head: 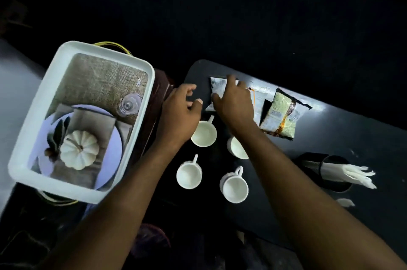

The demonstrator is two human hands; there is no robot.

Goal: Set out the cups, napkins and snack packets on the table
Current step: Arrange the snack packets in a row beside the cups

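The right hand [234, 102] is lying flat over a pale snack packet [217, 87] at the far side of the dark counter [352, 137], its fingers spread across the wrapper and its thumb tucked at the packet's near left edge; whether that grip is actually pinching the packet cannot be told. The left hand [180, 113] is hovering just left of it, fingers loosely curled and apart, holding nothing. To the right of the covered packet, two more snack packets [280, 115] are lying overlapped, one pale green with dark edges. Four white cups [203, 133] are standing upright near the middle of the counter in two rows, handles pointing far; the right forearm is crossing over the far right cup [236, 148]. At the near right, a black holder [326, 170] is lying tipped with white napkins [354, 175] sticking out toward the right. On the left, a white tray [28, 148] with a printed pumpkin picture is sitting beside the counter.
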